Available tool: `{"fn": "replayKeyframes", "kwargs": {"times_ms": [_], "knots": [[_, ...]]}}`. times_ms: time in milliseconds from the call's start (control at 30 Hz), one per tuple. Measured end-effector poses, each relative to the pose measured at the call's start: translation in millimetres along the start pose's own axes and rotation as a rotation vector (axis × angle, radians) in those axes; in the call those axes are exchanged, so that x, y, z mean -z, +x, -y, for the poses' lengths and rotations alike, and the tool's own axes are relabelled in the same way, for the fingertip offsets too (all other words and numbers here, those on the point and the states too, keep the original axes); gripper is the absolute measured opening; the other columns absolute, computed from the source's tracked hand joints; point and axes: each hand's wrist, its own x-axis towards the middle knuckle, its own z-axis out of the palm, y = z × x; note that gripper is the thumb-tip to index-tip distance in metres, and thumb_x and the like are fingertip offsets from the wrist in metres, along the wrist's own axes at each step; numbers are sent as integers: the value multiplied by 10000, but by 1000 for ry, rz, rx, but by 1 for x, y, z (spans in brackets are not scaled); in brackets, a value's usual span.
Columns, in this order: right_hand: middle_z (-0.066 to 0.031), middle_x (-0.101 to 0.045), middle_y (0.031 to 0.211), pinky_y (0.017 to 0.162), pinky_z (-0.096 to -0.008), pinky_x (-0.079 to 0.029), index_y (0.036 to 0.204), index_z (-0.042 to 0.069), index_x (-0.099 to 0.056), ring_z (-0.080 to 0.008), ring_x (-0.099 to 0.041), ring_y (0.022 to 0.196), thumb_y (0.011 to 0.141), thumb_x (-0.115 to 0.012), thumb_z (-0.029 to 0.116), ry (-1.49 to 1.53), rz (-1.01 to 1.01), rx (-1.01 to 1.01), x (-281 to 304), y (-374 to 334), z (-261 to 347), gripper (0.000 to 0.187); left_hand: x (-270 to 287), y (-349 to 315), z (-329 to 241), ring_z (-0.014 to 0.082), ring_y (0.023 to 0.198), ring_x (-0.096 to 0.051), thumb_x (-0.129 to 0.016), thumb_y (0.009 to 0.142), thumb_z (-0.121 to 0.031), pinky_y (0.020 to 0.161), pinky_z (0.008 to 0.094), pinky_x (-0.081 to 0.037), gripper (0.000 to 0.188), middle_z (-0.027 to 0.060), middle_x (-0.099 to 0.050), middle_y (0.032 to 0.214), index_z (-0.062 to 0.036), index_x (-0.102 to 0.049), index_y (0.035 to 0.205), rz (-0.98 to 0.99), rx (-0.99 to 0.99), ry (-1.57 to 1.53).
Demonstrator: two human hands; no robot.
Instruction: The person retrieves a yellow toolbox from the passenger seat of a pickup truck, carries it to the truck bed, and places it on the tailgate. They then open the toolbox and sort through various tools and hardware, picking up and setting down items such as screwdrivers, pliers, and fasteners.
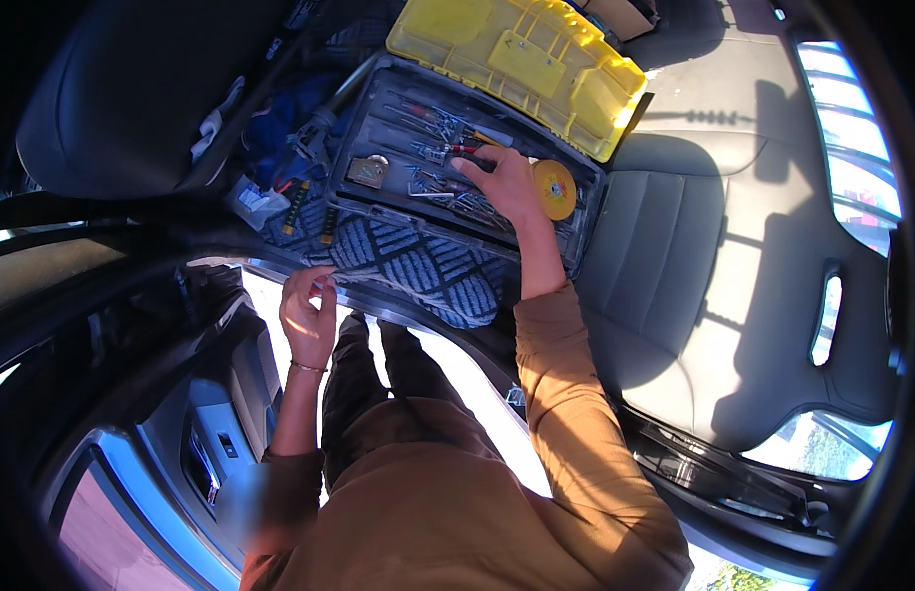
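Note:
A dark toolbox (354, 187) stands in the car's rear footwell, its yellow lid (521, 61) swung back. My right hand (505, 184) reaches into it, thumb and fingers closed on the dark handle of what look like red-and-black-handled pliers (433, 152). Screwdrivers and other slim tools (433, 120) lie beyond them; loose metal bits and keys (462, 197) lie nearer to me. A yellow round disc (555, 190) sits right of my hand, a small brownish metal block (367, 172) at the left. My left hand (309, 300) hovers by the door sill, fingertips pinched; anything between them is too small to tell.
A blue-and-black patterned mat (418, 266) lies under the toolbox. Grey car seat (654, 236) to the right, dark seat back (112, 108) at left. Left of the box are a clear plastic bag (255, 202) and black-and-yellow handles (297, 207). The open door (216, 424) stands lower left.

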Motion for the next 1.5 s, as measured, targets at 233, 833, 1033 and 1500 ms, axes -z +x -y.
{"fn": "replayKeyframes", "kwargs": {"times_ms": [233,833,1033,1500], "knots": [[-150,-712,724,675,-395,-523,997,24,-819,-279,-667,659,868,-855,392,28,-16,38,9,4,1,392,14,-4,-5,143,860,-615,-681,920,25,785,280,-499,228,63,-691,996,-24,-702,1142,-66,42,-22],[-185,-754,965,902,-468,-547,975,60,-808,-398,-685,981,842,-792,361,-22,266,332,29,-144,117,329,75,-67,-110,338,1558,-323,-559,1030,-152,1271,507,-215,663,180,-336,1687,19,-298,1615,-345,-89,-108],[-203,-726,901,832,-488,-555,929,19,-789,-395,-701,940,789,-854,322,-19,389,542,-11,-226,106,340,74,-190,-92,342,1557,-334,-556,1053,-162,1270,491,-228,656,201,-333,1681,22,-284,1621,-423,129,-69],[-226,-736,928,829,-501,-564,917,11,-783,-396,-729,957,751,-822,270,-87,762,826,-62,-417,101,310,41,-498,-72,318,1380,-470,-540,1117,-329,1114,432,-460,676,225,-395,1580,30,-269,1622,-763,425,-79]]}}
